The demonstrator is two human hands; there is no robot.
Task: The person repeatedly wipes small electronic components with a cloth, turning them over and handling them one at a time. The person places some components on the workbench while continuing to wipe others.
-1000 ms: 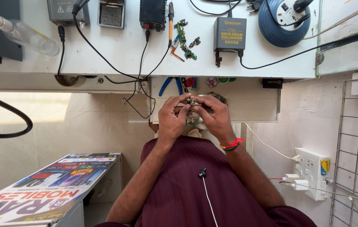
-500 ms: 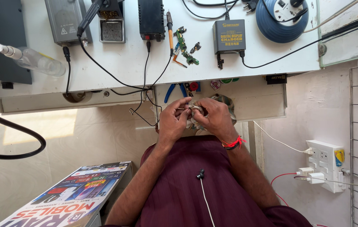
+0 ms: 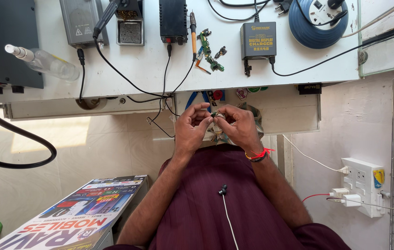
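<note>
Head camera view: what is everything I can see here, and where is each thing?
small part: one, dark, pinched between both hands' fingers
workbench: one, white, top
clear bottle: one, bench left
grey units: two, bench top-left
black box: one, bench top
circuit scraps: several, green, bench centre
charger box: one, grey
cable reel: one, blue, top right
wall socket: one, white, right
printed carton: one, multicoloured, bottom left
left hand: one, on the part
right hand: one, red wrist thread

Both forearms are raised from the lap and drawn together in front of the body. The left hand [image 3: 191, 127] and the right hand [image 3: 239, 126] are held close, fingers curled, with thumbs and forefingers pinched toward one another at the fingertips [image 3: 210, 115].
</note>
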